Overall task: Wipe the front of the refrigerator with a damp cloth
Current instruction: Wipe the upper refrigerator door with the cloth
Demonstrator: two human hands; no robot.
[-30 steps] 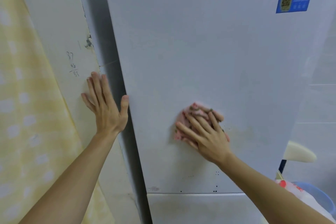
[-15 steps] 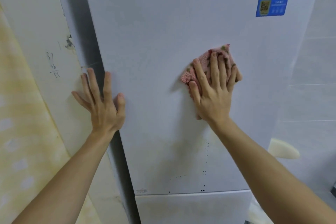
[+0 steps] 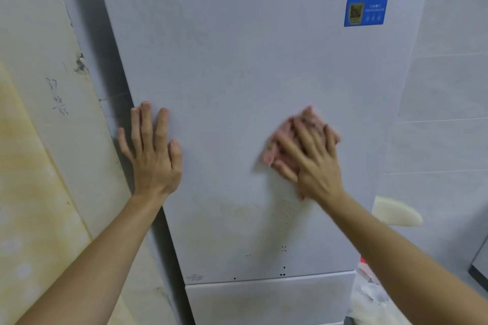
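Under my right hand (image 3: 315, 166) the pink cloth (image 3: 270, 156) is slanting up-right. My straight fingers (image 3: 306, 137) are pressing it flat.

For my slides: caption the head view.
Right hand presses pink cloth to refrigerator door; left hand rests flat on it.

The head-worn camera faces the refrigerator door (image 3: 250, 60) squarely from close by; tilted slightly downward.

Bare door panel (image 3: 237, 47) below blue label (image 3: 367, 5)
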